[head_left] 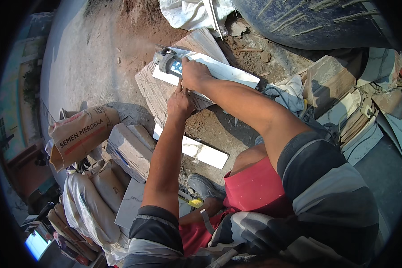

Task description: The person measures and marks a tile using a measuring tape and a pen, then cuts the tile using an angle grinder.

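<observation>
Right hand (195, 75) wraps angle grinder (176, 67) over white tile (223, 72), left hand (180, 105) just beside, grip unclear; grinder likely hefty, best held by body; tile probably stiff, brittle, hold edges.

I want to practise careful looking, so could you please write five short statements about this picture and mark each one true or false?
1. The right hand grips the grinder. True.
2. The left hand rests on the person's knee. False: the left hand is near the grinder, close to the right hand.
3. The white strip under the grinder lies on a wood-patterned slab. True.
4. The person wears blue shorts. False: the shorts are red.
5. A brown sack is to the left of the left forearm. True.
</observation>
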`<state>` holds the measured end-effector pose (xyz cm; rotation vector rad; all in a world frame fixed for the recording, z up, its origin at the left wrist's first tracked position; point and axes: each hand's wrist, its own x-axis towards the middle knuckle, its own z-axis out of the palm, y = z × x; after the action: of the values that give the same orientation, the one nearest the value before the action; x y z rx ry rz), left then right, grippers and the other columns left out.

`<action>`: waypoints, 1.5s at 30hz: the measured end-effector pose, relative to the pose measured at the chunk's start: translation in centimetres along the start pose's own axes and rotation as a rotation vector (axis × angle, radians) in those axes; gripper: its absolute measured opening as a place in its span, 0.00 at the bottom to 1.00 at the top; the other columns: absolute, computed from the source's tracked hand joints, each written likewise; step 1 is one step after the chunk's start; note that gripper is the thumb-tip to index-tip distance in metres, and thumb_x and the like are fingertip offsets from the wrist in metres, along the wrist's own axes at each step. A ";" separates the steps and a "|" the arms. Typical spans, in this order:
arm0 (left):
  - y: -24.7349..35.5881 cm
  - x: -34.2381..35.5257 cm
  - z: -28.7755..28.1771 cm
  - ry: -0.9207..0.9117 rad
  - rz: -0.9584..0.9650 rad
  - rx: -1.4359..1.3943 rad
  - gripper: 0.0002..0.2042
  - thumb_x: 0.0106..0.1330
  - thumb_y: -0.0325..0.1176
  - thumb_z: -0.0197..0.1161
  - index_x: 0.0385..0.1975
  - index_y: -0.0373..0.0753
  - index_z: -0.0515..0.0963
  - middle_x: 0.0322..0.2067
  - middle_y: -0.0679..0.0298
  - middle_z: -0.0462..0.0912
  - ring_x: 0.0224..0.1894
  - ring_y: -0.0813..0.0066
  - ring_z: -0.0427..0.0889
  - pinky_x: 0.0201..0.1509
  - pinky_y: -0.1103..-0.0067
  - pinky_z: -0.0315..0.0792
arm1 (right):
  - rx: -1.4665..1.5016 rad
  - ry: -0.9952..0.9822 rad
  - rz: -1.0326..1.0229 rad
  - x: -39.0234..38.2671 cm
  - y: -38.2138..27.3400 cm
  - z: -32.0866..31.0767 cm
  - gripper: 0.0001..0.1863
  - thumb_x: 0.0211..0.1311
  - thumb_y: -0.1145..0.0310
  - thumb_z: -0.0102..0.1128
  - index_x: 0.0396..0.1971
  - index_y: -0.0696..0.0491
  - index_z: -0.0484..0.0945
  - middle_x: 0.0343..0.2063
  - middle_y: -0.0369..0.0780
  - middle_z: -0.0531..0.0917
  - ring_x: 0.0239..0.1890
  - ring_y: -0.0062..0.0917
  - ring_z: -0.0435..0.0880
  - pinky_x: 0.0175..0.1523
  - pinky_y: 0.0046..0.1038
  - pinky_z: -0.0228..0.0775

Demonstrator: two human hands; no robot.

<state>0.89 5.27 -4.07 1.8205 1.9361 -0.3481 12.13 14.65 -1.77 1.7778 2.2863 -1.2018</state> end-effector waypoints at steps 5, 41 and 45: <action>0.3 -0.3 -0.4 -0.013 -0.017 0.019 0.34 0.58 0.28 0.55 0.69 0.46 0.60 0.75 0.65 0.51 0.61 0.56 0.75 0.60 0.66 0.75 | 0.006 -0.004 0.003 -0.3 0.0 -0.1 0.35 0.49 0.65 0.72 0.55 0.60 0.64 0.47 0.53 0.81 0.52 0.43 0.83 0.56 0.38 0.76; 0.7 -0.3 -0.5 -0.022 -0.030 0.027 0.33 0.64 0.34 0.50 0.72 0.43 0.56 0.75 0.65 0.51 0.64 0.58 0.73 0.62 0.67 0.73 | 0.030 0.028 -0.039 -1.9 2.1 0.3 0.31 0.51 0.66 0.69 0.52 0.60 0.65 0.43 0.54 0.82 0.48 0.46 0.84 0.52 0.41 0.78; 0.9 -0.5 -0.7 -0.048 -0.043 0.030 0.29 0.68 0.32 0.41 0.72 0.42 0.57 0.75 0.62 0.52 0.64 0.55 0.73 0.64 0.65 0.71 | 0.033 0.027 -0.026 -2.2 2.2 0.1 0.30 0.52 0.67 0.68 0.52 0.61 0.65 0.43 0.54 0.81 0.48 0.46 0.84 0.52 0.41 0.78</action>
<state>1.65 5.30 -3.09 1.7751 1.9492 -0.4330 14.72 12.86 -2.14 1.7923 2.3245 -1.2339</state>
